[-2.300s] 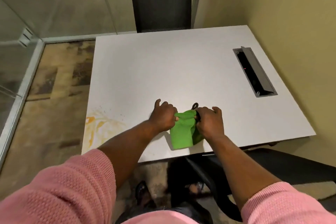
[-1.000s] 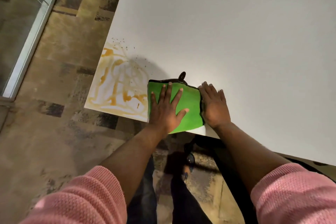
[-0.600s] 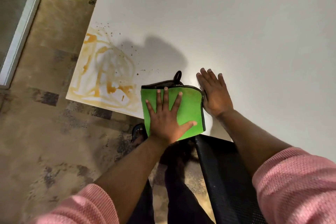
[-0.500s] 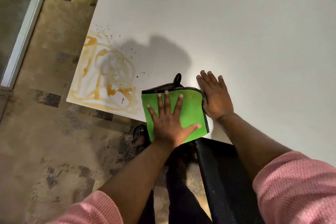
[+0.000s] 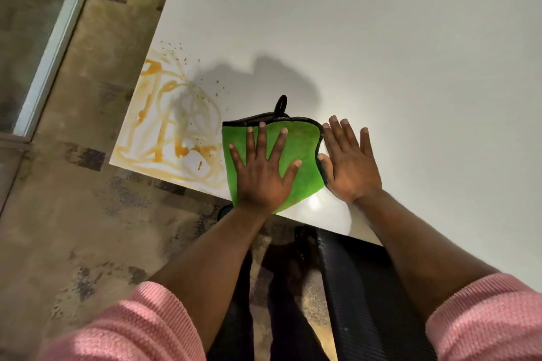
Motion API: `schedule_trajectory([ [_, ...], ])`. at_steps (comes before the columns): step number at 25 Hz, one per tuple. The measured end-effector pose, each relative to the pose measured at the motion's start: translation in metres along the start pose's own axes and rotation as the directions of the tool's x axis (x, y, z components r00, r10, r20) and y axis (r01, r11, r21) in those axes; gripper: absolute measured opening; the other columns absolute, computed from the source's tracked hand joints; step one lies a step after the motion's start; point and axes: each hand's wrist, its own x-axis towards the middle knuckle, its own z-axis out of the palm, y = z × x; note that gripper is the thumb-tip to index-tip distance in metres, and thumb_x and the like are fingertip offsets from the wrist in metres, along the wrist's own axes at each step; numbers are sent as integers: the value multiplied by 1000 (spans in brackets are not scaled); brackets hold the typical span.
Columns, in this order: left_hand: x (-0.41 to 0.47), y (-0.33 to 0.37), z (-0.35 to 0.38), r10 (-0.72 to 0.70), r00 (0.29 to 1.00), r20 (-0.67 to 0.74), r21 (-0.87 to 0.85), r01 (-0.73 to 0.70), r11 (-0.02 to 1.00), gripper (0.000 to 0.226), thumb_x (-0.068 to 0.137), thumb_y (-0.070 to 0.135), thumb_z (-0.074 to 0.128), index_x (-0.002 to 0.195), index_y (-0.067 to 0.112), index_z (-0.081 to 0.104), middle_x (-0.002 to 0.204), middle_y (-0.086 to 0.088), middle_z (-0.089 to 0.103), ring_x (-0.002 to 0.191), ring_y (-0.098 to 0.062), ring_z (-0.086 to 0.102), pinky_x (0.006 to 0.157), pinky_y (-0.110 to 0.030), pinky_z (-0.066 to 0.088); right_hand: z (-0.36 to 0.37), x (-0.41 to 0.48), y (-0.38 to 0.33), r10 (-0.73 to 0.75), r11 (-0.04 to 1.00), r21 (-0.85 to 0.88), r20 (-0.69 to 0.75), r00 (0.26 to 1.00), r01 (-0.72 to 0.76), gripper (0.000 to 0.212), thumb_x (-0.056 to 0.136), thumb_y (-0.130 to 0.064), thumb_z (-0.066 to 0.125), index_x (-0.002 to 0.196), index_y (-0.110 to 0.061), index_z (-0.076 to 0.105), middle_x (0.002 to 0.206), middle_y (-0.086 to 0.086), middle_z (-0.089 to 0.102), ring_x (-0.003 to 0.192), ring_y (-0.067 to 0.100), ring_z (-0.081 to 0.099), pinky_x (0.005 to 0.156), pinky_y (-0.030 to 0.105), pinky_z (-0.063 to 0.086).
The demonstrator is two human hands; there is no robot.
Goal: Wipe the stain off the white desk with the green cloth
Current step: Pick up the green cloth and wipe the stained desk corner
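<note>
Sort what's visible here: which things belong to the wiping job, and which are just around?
In the job: green cloth, orange stain, white desk, left hand flat on the cloth, right hand flat on the desk beside it.

Just around: black chair, patterned floor, glass partition.

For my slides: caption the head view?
Left hand flat on green cloth beside orange stain on white desk.
</note>
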Motion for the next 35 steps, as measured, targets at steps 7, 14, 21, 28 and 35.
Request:
schedule_trajectory([
  [7,-41,-19,-4,-71,997,-41,-53,69,996,72,103,70,29,166,37,16,176,-7,9,163,-31,2,124,-70,6,-3,38,-59,-111,993,53,36,993,109,64,106,-39,23,166,-16,19,176,5,13,163,26,7,130,58,5],
  [14,51,-55,-13,-97,994,-49,-38,95,995,73,101,71,29,165,38,15,175,-8,13,162,-34,7,123,-71,7,11,45,-62,-48,998,30,-29,998,49,61,106,-32,27,165,-18,21,174,2,19,162,22,12,131,54,6],
  [21,32,-58,-2,-107,990,-95,-17,106,994,72,103,70,27,166,37,13,176,-8,9,163,-33,4,124,-70,8,9,43,-65,-35,999,-11,-10,999,35,64,105,-33,29,166,-18,19,175,2,18,162,23,12,131,55,6],
  [28,23,-62,-4,-74,995,-68,-34,72,997,74,100,74,27,165,40,16,176,-6,11,163,-33,6,123,-70,9,6,47,-65,-20,1000,-21,43,999,21,66,107,-41,25,167,-18,9,176,1,7,163,22,5,131,55,3],
  [35,78,-67,-5,-135,983,-126,-27,133,991,73,102,73,25,165,38,15,174,-9,16,161,-35,11,123,-72,10,20,46,-62,-34,998,-48,-30,999,33,67,106,-44,24,167,-20,8,176,0,7,163,20,7,130,53,2],
])
